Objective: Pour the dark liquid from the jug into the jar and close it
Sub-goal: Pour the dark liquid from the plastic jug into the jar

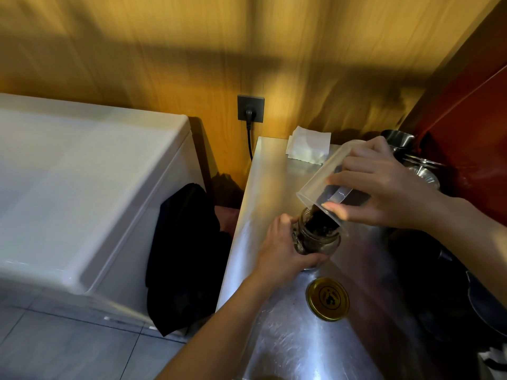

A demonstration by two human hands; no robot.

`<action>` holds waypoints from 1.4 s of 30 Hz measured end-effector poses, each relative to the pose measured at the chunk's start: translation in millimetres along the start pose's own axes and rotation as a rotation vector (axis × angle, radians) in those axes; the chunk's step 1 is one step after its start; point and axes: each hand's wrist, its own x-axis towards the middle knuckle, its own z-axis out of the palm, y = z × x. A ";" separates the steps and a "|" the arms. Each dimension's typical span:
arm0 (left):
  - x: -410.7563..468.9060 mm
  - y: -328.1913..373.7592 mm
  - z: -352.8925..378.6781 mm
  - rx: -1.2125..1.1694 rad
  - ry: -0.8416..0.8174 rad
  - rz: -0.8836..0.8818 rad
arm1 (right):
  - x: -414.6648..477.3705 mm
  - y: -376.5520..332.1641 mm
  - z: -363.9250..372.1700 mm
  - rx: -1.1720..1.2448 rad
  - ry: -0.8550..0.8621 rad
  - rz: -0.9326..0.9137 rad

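A clear plastic jug (pixel 322 176) is tipped steeply, its rim down over the mouth of a small glass jar (pixel 315 239). Dark liquid runs from the jug into the jar, which looks mostly full of it. My right hand (pixel 384 187) grips the jug from above and behind. My left hand (pixel 279 250) wraps the jar's left side and base, holding it tilted just above the steel counter (pixel 269 187). The jar's gold lid (pixel 327 298) lies flat on the counter, just in front of the jar.
A folded white paper towel (pixel 308 145) lies at the counter's back. Steel pots (pixel 406 149) stand at the back right, dark cookware at the right edge. A white chest appliance (pixel 82 187) stands left, with black cloth (pixel 186 256) in the gap. A wall socket (pixel 250 108) holds a plug.
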 end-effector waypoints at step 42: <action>-0.1 0.1 1.9 -0.012 0.006 -0.017 | 2.8 -0.9 -3.3 -0.025 -0.017 -0.098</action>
